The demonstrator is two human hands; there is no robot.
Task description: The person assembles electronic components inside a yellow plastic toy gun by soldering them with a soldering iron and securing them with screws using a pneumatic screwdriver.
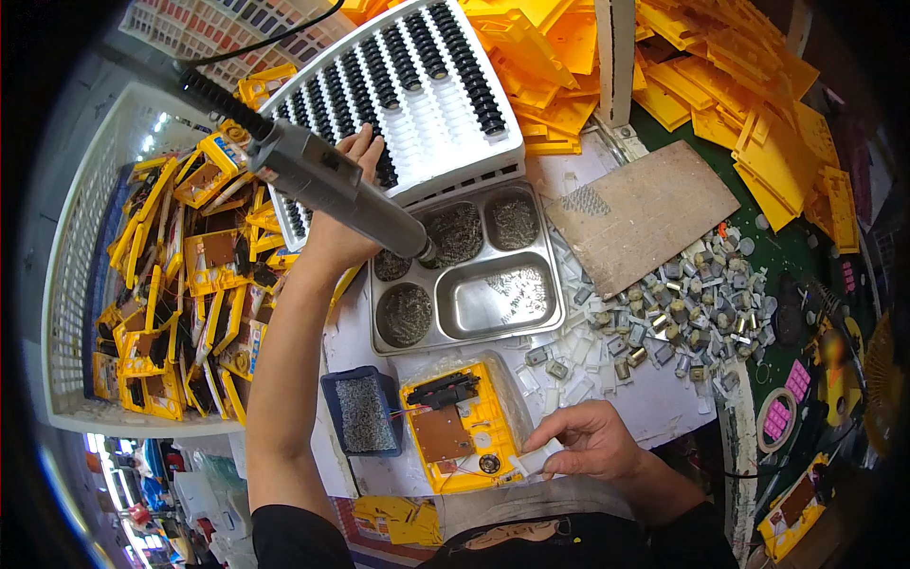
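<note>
My left hand (346,213) reaches over the near edge of a white ribbed tray (431,119) with rows of black round parts (403,57). Its fingers are stretched out at the black parts; a hanging grey electric screwdriver (336,185) hides part of this hand. Low on the right, my right hand (597,441) pinches a small white plastic piece (536,459) between thumb and fingers. Just left of that piece lies a yellow plastic housing (502,412) with a brown circuit board (442,434), a black component (445,389) and thin wires.
A steel compartment tray (555,284) holds screws and small metal parts. Beside the housing stands a blue bin (332,384) of tiny metal pieces. Small motors (664,322) and a brown board (645,218) lie right. A white basket (57,313) of yellow assemblies stands left; yellow panels (758,123) are piled behind.
</note>
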